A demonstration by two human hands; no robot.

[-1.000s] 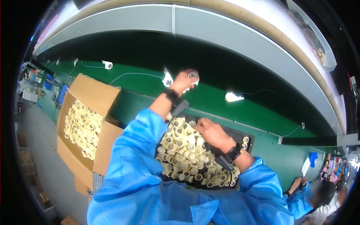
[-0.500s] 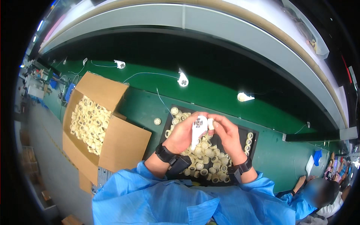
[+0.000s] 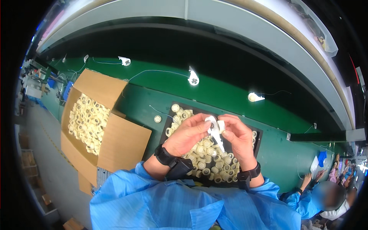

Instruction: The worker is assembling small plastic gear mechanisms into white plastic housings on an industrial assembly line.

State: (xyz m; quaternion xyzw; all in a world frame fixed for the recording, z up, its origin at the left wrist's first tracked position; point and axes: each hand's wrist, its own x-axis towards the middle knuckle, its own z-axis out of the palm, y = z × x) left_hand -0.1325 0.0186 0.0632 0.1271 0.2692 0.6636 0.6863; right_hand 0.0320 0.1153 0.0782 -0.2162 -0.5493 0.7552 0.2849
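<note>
My left hand [image 3: 188,134] grips a white plastic housing [image 3: 216,135] with a round head, a dark hole and a tapering tail that points down toward me. Between the thumb and fingers of my right hand [image 3: 238,136] is a small cream ridged cap [image 3: 221,126], held right beside the housing's round head. Whether the two parts touch, I cannot tell. Beneath both hands lies a black tray [image 3: 251,149] bearing many cream round caps [image 3: 207,151]. A thin blue wire [image 3: 161,111] runs out from near my left hand.
An open cardboard box [image 3: 124,142] full of cream caps stands at the left. One loose cap [image 3: 157,119] lies between box and tray. Along the green belt [image 3: 161,82] are several white housings [image 3: 194,78] with wires. A co-worker [image 3: 306,199] sits at the right.
The white housing has turned in my left hand, its tail swinging to the right. My right hand has shifted slightly right with the cap. Housings on the belt sit further right in view.
</note>
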